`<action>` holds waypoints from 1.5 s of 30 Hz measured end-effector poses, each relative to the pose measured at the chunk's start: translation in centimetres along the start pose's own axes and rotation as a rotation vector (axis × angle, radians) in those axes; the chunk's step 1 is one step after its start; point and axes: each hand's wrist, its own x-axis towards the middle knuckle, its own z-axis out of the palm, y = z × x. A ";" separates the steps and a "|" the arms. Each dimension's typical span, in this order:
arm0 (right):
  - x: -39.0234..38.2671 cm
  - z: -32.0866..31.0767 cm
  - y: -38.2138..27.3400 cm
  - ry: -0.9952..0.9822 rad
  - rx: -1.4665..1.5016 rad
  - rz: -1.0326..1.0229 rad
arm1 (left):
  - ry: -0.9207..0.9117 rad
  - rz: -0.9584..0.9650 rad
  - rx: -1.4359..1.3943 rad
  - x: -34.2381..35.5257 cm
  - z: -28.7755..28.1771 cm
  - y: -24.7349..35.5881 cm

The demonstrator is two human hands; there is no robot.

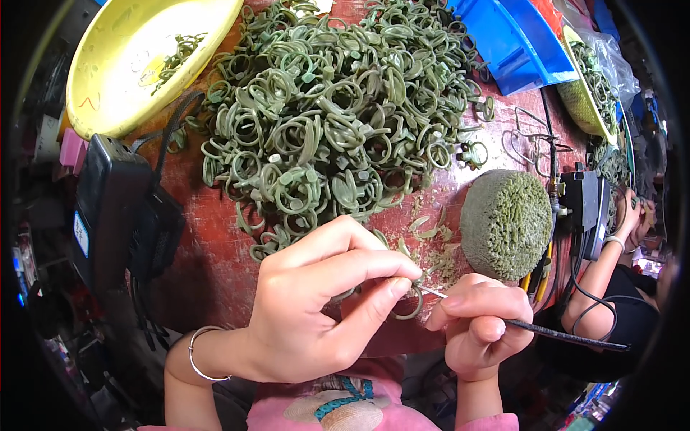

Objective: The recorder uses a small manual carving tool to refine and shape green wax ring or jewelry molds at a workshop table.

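Note:
Between thumb and fingertips my left hand (309,305) pinches a green wax-like ring (410,307), its loop hanging below the fingertips. My right hand (481,323) is closed on a thin tool (568,335) with a dark, cord-like rear end. The tool's metal tip meets the ring at my left fingertips; the exact contact is too small to make out. Just beyond both hands spreads a large heap of similar green rings (345,115). Right of it stands a round, rough-topped green block (507,224), with pale green scraps (431,230) beside it.
A yellow basin (108,79) holding a few green pieces tilts at the far left, above a black box-shaped device (115,208). At the far right are a blue tray (503,43) and a yellow-green basket (582,100). Another person's arm (596,287) shows at the right, near cables.

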 end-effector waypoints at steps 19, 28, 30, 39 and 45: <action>0.3 -0.3 -0.7 -0.026 -0.100 0.135 | 0.043 0.067 0.063 0.0 0.8 -0.2; 0.2 -0.3 -1.1 0.009 0.103 0.245 | 0.025 -0.022 -0.161 0.2 0.0 -0.5; -0.1 0.1 -0.8 0.049 -0.046 0.133 | -0.009 -0.036 -0.214 0.2 0.2 -0.5; 0.0 -1.0 -0.7 -0.019 0.053 0.084 | -0.059 -0.136 -0.210 0.2 0.2 -0.7; 0.3 -1.1 -0.7 -0.064 0.029 0.097 | -0.097 -0.037 -0.181 0.1 0.3 -1.0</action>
